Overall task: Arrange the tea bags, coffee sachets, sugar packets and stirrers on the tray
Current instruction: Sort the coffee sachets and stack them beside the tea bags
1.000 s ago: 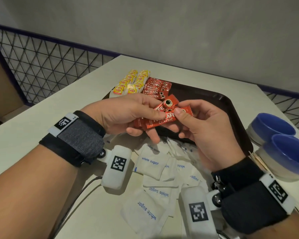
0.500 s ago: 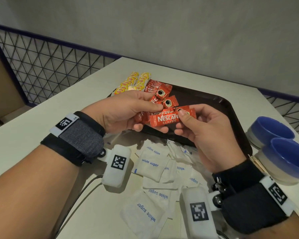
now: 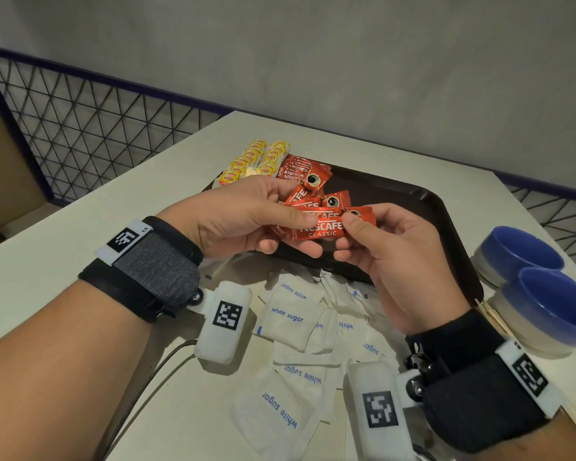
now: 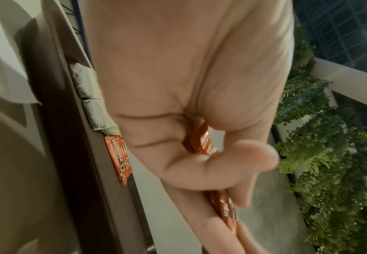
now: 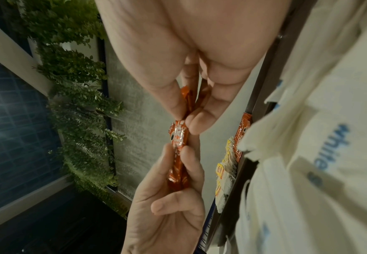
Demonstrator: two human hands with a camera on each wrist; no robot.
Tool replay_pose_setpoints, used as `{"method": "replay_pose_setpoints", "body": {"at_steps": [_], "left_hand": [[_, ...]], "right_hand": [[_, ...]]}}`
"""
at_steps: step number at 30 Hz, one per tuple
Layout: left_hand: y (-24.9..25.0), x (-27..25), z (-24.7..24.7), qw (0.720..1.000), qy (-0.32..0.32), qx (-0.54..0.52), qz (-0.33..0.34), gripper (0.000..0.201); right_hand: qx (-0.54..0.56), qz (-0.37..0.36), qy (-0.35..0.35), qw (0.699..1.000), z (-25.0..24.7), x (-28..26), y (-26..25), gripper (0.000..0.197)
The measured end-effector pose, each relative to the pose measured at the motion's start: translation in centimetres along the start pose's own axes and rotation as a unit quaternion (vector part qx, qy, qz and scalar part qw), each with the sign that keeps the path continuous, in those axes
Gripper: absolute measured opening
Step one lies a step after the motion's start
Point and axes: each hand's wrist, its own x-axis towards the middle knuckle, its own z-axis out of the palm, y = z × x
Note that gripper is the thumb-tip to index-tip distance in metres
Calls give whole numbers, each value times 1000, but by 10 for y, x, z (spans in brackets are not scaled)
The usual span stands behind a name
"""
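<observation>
Fanning out above the near edge of the tray [image 3: 439, 207], a bunch of red coffee sachets [image 3: 320, 224] sits between both hands. The left hand [image 3: 243, 217] has its fingers clamped on the bunch, and the right hand [image 3: 393, 261] pinches the front sachet's end, thumb on top. More red sachets [image 3: 296, 168] and yellow tea bags [image 3: 253, 158] lie at the tray's far left. Sugar packets [image 3: 290, 321] are strewn on the counter [image 3: 47, 254] below; two blue bowls [image 3: 529, 281] are stacked at right.
</observation>
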Motion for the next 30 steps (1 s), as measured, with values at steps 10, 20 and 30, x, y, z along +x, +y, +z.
{"method": "replay_pose_setpoints", "body": {"at_steps": [10,20,30], "left_hand": [[0,4,0,999,46,-21,4,46],[0,6,-2,996,83,-20,20,51],[2,4,-3,996,86,3,18,49]], "right_hand": [[15,1,-16,1000,-1,-1,-2,16],[-20,-14,-6,1000,0,-1,-2,16],[-111,-48,-10,993,-4,1,-8,8]]}}
